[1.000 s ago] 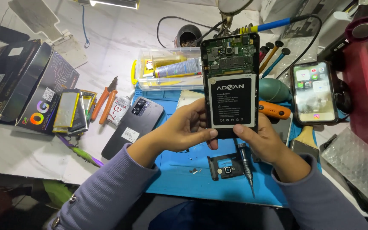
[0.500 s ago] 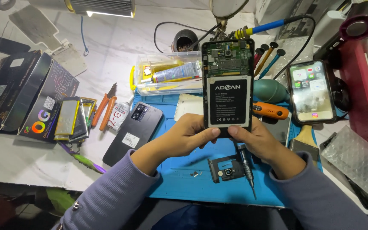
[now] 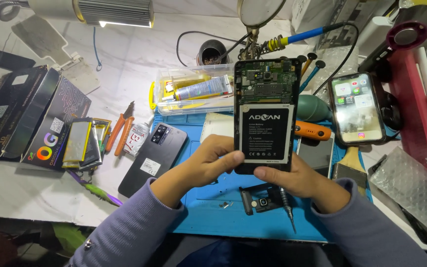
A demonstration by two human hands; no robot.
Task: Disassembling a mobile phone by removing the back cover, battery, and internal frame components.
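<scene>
While held upright above the blue mat (image 3: 208, 217), the opened phone (image 3: 266, 116) shows its interior.
Left hand (image 3: 211, 160) and right hand (image 3: 290, 177) grip its near end; green circuit board far, flat black rectangular battery (image 3: 266, 134) below.

I log, at far left on the counter (image 3: 124, 64), two flat black boxes (image 3: 28, 116) with rainbow-tinted print. Beside the orange pliers: a small white packet (image 3: 137, 138) with red marks. On the dark back cover (image 3: 154, 158), a small white sticker (image 3: 149, 166). On the battery held upright in my hands (image 3: 253, 170), a black label (image 3: 265, 134) with white print. At right, a lit phone screen (image 3: 357, 109) showing coloured icons.
</scene>
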